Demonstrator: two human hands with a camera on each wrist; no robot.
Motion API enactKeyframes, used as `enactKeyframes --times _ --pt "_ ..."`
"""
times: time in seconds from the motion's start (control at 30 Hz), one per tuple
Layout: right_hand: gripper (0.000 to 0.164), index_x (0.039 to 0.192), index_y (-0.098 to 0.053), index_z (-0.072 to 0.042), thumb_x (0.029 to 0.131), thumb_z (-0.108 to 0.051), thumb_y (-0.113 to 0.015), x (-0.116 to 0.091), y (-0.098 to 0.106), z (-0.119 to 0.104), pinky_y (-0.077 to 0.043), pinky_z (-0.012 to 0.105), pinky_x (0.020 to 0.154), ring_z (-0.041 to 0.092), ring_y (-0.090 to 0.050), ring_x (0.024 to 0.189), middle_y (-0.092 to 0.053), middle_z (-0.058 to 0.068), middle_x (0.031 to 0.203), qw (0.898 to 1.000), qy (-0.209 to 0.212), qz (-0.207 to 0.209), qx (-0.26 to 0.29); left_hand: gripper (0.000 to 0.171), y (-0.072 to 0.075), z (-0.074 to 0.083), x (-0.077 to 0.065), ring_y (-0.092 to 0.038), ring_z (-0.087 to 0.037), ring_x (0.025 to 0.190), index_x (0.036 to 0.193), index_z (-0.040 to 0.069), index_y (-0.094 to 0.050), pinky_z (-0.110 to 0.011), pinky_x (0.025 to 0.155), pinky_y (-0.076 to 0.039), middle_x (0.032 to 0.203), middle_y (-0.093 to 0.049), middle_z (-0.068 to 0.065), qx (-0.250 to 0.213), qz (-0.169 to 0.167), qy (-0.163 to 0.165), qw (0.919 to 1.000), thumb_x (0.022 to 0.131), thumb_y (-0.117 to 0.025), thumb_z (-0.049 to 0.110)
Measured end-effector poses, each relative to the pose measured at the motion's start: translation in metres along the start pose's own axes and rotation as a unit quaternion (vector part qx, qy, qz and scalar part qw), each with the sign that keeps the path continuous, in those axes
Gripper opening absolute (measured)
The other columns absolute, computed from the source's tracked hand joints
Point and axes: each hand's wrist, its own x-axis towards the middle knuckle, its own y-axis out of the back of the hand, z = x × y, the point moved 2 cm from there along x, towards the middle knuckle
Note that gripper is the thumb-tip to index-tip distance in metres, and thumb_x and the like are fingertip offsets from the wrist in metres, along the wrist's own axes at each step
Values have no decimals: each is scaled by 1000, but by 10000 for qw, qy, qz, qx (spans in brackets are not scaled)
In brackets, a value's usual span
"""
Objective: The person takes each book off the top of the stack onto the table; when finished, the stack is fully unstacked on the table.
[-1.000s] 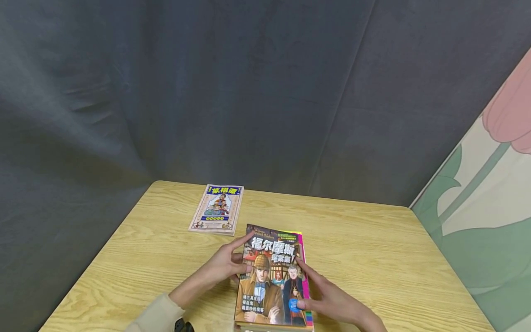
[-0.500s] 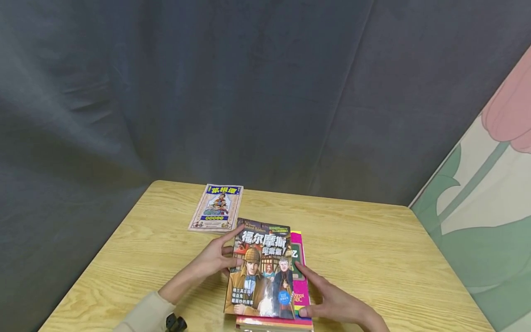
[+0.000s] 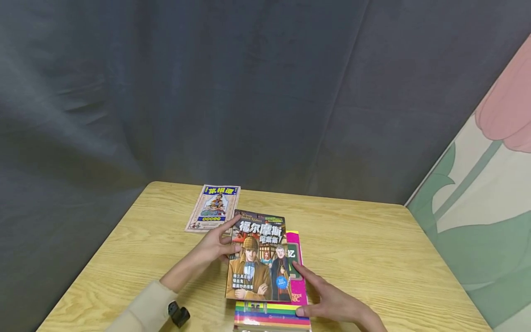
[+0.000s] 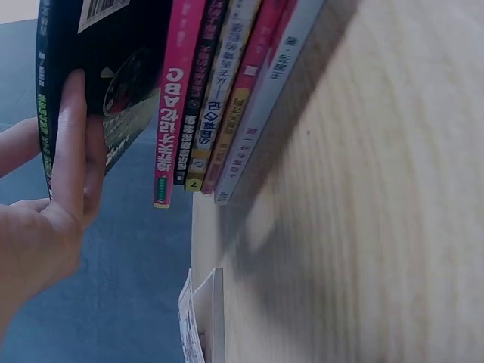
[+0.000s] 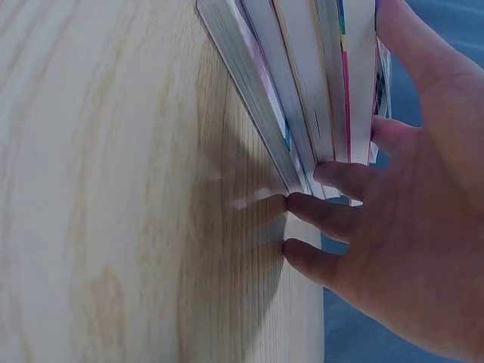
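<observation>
My left hand (image 3: 213, 244) grips the left edge of a paperback book (image 3: 259, 230), its dark cover showing a figure in a checked cap. In the left wrist view the book (image 4: 136, 38) is raised apart from the stack, fingers on its barcode side. Beneath it, a pink book (image 3: 299, 240) with rainbow stripes tops a stack of several books. My right hand (image 3: 333, 297) lies along the stack's right side, thumb at the pink cover's edge. In the right wrist view, the fingers of the right hand (image 5: 408, 197) extend loosely against the page edges (image 5: 302, 91).
A pale book (image 3: 199, 212) with a blue title band lies flat at the back left of the wooden table (image 3: 365, 249). The lifted book overlaps its corner in the head view. A dark curtain (image 3: 249, 92) hangs behind, and a flower-patterned cloth (image 3: 489, 221) at the right.
My left hand has lifted the dark paperback off the stack and carried it left and away from me, uncovering the pink book. The right hand has stayed beside the stack.
</observation>
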Motion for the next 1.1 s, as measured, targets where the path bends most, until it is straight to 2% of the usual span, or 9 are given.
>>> enactKeyframes --times 0.03,0.07,0.17,0.2,0.37,0.57,0.7,0.9,1.1 --pt "94 156 -12 -30 85 -38 -73 0 0 0 -18 73 104 53 -11 139 -12 23 158 10000 11 0 -16 88 0 1 1 -63 -29 105 154 27 -24 -31 53 -56 157 -12 -24 4 37 16 10000 83 -72 5" --pt "94 156 -12 -30 85 -38 -73 0 0 0 -18 73 104 53 -11 139 -12 23 158 10000 29 2 -27 88 1 1 3 -65 -25 96 154 27 -24 -32 53 -56 149 -25 -30 15 62 26 10000 83 -72 5" --pt "94 156 -12 -30 85 -38 -73 0 0 0 -17 74 104 52 -10 140 -12 22 158 9999 68 1 -80 88 1 3 7 -65 -21 84 154 27 -24 -32 52 -56 147 -28 -34 50 75 29 10000 84 -72 4" --pt "93 155 -12 -31 85 -38 -73 0 0 0 -17 74 104 52 -10 140 -12 22 158 9999 64 1 -87 88 1 4 9 -66 -24 88 154 27 -23 -31 52 -55 155 -13 -28 59 53 5 10000 84 -71 4" --pt "92 155 -12 -33 85 -40 -72 0 1 0 -19 73 104 52 -11 140 -13 22 158 9999 22 22 -136 87 2 9 19 -59 -35 111 154 27 -22 -28 51 -54 162 3 -9 -3 17 -54 10000 85 -68 1" --pt "93 156 -14 -21 86 -38 -72 0 0 1 -18 71 106 49 -13 140 -16 22 157 9998 95 42 -175 87 4 17 34 -64 -20 88 154 27 -22 -28 52 -54 162 0 -6 -141 76 -40 9999 85 -66 -3" --pt "92 156 -16 -17 85 -40 -72 -1 0 0 -19 72 105 50 -15 139 -18 24 156 9996 56 83 -261 86 6 23 45 -64 -24 100 154 28 -22 -29 52 -55 162 0 -6 -133 194 16 9997 86 -65 -4" --pt "91 156 -16 -23 86 -39 -72 0 -1 1 -19 74 103 52 -14 139 -16 25 156 10000 2 6 -83 83 12 28 63 -56 -33 117 154 27 -22 -32 53 -56 162 4 -6 88 345 63 9993 89 -63 -3" --pt "91 155 -12 -32 86 -38 -71 0 -1 2 -16 75 103 53 -9 139 -11 23 158 10000 13 -54 17 82 18 36 79 -61 -25 106 154 28 -22 -29 53 -56 162 2 -3 201 428 31 9989 90 -62 -2"
